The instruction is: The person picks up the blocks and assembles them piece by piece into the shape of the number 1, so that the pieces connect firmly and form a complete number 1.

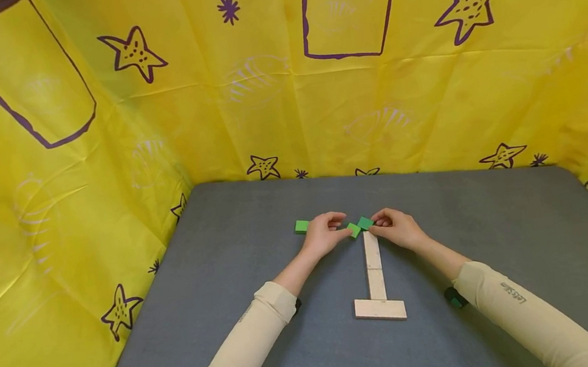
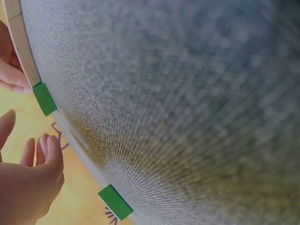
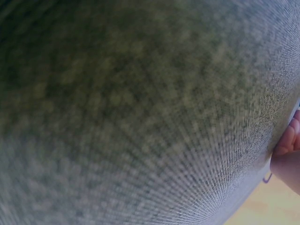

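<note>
In the head view, two wooden strips laid end to end make an upright line (image 1: 372, 253) above a crosswise wooden block (image 1: 380, 309). At its far end sit a dark green block (image 1: 365, 223) and a light green block (image 1: 354, 230), both turned at an angle. My right hand (image 1: 397, 229) pinches the right corner of the dark green block between thumb and finger. Beside the light green block, my left hand (image 1: 324, 233) has its thumb and fingers spread apart, thumb tip close to the block's edge; contact cannot be told. Another green block (image 1: 301, 226) lies left of that hand.
A grey tabletop (image 1: 209, 341) spreads under everything. Yellow cloth (image 1: 263, 108) with purple starfish drawings hangs along the back and both sides. In the left wrist view a separate green block (image 2: 115, 202) lies past the left fingers.
</note>
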`<state>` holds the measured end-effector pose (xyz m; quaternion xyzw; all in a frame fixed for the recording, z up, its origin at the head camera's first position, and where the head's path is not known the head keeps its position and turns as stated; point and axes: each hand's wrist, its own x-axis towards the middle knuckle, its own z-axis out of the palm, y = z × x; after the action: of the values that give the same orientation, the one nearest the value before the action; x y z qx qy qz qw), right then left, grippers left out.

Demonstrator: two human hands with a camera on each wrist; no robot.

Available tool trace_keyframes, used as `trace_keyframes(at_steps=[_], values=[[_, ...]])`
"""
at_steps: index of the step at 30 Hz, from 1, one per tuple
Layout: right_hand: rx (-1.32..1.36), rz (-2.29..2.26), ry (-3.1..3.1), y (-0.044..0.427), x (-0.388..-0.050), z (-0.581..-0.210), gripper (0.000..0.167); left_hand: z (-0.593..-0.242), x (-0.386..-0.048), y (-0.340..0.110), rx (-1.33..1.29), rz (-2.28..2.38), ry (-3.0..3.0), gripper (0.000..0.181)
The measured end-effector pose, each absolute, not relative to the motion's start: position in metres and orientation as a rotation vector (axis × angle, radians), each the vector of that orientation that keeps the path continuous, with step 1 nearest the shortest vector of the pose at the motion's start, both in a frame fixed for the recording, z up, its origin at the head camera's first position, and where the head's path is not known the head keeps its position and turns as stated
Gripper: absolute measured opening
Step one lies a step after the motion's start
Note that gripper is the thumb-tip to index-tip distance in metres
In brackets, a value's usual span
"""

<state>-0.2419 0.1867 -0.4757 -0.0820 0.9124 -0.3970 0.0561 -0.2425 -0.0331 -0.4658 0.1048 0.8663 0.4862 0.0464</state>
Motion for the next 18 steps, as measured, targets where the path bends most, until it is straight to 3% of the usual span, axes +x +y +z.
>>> trace_keyframes(at_steps=[18], values=[[-0.241, -1.195, 2.77, 0.188, -0.24, -0.476, 0.031, -0.456, -0.241, -0.054, 0.084, 1.918, 2.346, 0.04]])
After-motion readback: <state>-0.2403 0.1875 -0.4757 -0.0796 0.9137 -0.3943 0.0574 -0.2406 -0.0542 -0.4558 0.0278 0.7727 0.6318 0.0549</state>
